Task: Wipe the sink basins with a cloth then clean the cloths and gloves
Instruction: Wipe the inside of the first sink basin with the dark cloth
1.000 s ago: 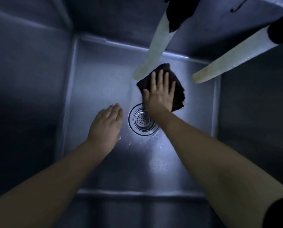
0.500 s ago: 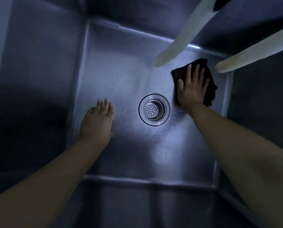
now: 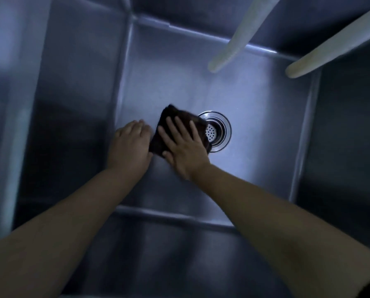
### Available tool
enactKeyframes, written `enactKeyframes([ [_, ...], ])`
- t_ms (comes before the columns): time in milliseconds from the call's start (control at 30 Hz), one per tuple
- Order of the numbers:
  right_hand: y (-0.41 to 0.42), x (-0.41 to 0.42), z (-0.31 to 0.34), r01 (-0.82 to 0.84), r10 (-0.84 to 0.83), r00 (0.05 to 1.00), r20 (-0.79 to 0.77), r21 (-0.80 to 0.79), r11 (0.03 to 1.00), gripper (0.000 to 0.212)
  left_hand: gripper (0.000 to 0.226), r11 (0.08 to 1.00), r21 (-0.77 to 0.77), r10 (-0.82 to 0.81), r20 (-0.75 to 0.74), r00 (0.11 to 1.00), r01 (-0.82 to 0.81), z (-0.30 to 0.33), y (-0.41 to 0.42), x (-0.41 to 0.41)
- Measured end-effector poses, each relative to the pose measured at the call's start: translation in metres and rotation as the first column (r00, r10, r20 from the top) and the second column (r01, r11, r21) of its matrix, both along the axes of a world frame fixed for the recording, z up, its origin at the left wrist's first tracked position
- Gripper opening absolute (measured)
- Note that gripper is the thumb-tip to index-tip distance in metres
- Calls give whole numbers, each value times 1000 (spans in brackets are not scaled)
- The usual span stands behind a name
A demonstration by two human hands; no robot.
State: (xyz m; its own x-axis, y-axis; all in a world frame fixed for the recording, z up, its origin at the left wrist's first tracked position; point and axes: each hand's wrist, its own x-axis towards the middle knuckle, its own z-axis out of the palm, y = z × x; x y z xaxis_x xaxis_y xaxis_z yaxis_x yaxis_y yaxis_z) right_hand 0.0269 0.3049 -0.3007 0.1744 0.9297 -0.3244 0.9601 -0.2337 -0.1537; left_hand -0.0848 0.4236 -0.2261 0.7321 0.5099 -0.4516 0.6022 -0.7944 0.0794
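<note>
Right hand (image 3: 183,147) flat on dark cloth (image 3: 164,123), fingers straight and spread, pressing it to basin floor (image 3: 255,130). Cloth's right edge overlaps drain strainer (image 3: 219,131). Left hand (image 3: 129,145) flat, fingers together, just left of cloth; unwiped floor probably beyond fingertips.

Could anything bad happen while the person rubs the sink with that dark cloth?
Maybe. The cloth already overlaps the edge of the drain, so a corner might snag in the strainer. The right hand only presses flat on it, so the cloth could slip out on the smooth steel. The left hand rests right beside it and may get bumped. Two pale hoses hang above the basin and could be knocked.
</note>
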Motion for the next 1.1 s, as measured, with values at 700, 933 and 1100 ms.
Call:
enactKeyframes([
  [700, -41, 129, 7, 526, -518, 847, 119, -47, 849, 64, 60, 999, 35, -21, 53, 998, 20, 61, 23, 3],
  [933, 43, 98, 1, 409, -405, 910, 86, -31, 912, 65, 57, 997, 77, -7, 39, 999, 4, 68, 42, 2],
  [1100, 49, 34, 0, 158, -154, 986, 56, -80, 984, 64, 48, 999, 33, 25, -5, 1000, -25, 67, 37, -3],
])
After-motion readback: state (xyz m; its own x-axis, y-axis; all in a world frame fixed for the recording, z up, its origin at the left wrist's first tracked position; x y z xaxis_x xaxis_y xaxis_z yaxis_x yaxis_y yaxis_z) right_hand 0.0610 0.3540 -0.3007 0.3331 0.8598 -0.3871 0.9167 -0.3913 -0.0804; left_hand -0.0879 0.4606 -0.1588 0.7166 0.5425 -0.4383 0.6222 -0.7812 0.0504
